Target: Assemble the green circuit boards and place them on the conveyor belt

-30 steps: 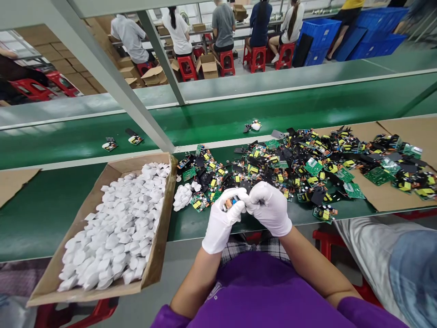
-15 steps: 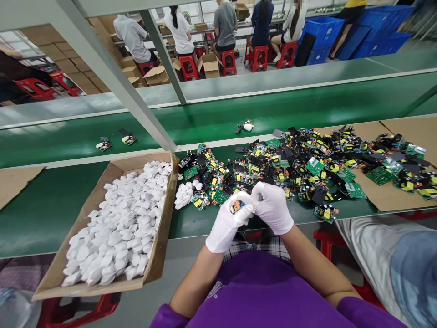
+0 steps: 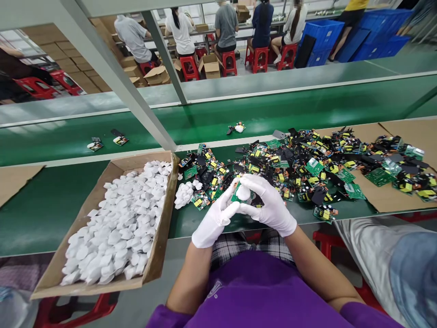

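Note:
My left hand [image 3: 215, 217], in a white glove, grips a green circuit board [image 3: 234, 197] by its near and left edges. Opposite it, my gloved right hand [image 3: 269, 204] curves its thumb and fingers around the right side of the same board. A rounded white pad [image 3: 243, 192] lies on the board's upward face, between the fingertips. Fingers cover parts of the board's edges. Just beyond both hands spreads a heap of circuit boards [image 3: 314, 166] with yellow and black parts. A small pile of white pads [image 3: 184, 195] lies left of them.
A shallow cardboard box [image 3: 166, 214] full of white pads stands at the left. Boards with white pads [image 3: 120, 140] ride on the green conveyor belt [image 3: 205, 120] beyond a metal post [image 3: 136, 107]. Cardboard sheeting [image 3: 385, 200] lies at right, near a seated person's leg [image 3: 365, 241].
The held board has turned, so its green side and a white pad now show. My right hand has opened wider around it. Boards on the belt have shifted left.

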`<control>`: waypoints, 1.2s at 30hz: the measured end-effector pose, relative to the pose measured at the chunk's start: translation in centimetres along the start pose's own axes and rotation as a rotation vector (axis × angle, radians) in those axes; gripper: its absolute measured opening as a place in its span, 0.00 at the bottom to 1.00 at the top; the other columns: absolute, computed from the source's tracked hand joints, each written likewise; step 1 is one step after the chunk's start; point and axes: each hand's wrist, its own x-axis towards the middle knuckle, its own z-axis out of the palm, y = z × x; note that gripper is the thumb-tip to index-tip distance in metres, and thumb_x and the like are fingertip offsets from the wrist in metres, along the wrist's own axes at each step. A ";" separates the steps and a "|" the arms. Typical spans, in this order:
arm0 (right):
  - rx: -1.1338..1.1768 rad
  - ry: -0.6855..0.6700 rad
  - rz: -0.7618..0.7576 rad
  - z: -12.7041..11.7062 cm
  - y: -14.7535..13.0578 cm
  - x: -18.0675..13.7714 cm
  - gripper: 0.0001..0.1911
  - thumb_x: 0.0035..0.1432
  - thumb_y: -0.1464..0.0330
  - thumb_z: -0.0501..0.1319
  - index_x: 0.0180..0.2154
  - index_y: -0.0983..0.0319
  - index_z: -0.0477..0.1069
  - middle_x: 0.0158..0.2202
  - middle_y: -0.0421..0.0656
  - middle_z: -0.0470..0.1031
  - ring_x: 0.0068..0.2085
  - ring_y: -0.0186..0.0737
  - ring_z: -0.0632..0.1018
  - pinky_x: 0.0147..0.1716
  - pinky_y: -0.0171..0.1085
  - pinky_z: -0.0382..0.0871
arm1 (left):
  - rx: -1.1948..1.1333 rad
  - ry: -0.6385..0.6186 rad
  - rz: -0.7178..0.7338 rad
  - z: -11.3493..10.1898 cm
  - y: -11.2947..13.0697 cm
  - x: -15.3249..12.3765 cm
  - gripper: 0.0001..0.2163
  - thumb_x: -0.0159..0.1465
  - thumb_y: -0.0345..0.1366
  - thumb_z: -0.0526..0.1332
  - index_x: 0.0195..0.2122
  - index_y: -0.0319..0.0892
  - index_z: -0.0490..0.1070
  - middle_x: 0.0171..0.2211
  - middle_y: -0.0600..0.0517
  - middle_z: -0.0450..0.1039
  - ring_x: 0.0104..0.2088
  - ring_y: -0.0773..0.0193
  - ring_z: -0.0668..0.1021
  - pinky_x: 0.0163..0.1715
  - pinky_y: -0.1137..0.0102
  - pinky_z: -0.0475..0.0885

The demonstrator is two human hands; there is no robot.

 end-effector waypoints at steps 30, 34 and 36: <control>0.097 0.120 -0.153 0.4 -0.6 0.1 0.19 0.62 0.67 0.64 0.54 0.54 0.66 0.48 0.46 0.78 0.55 0.45 0.77 0.55 0.50 0.74 | 0.275 0.103 0.168 1.0 -1.1 1.1 0.23 0.58 0.52 0.65 0.47 0.39 0.78 0.40 0.46 0.80 0.39 0.57 0.78 0.41 0.66 0.73; 0.064 0.162 -0.076 -0.5 -0.3 -0.4 0.23 0.61 0.65 0.65 0.56 0.56 0.65 0.51 0.48 0.77 0.56 0.46 0.77 0.55 0.48 0.73 | 0.329 0.007 0.200 2.0 -1.5 2.4 0.20 0.62 0.53 0.61 0.41 0.40 0.78 0.39 0.46 0.80 0.36 0.58 0.77 0.40 0.66 0.72; 0.014 0.193 -0.132 -1.4 -0.1 -0.8 0.22 0.61 0.67 0.65 0.55 0.55 0.66 0.50 0.48 0.78 0.54 0.44 0.77 0.54 0.46 0.73 | 0.347 -0.017 0.182 3.0 -1.5 3.0 0.19 0.62 0.52 0.61 0.43 0.41 0.78 0.40 0.47 0.80 0.38 0.57 0.77 0.42 0.65 0.72</control>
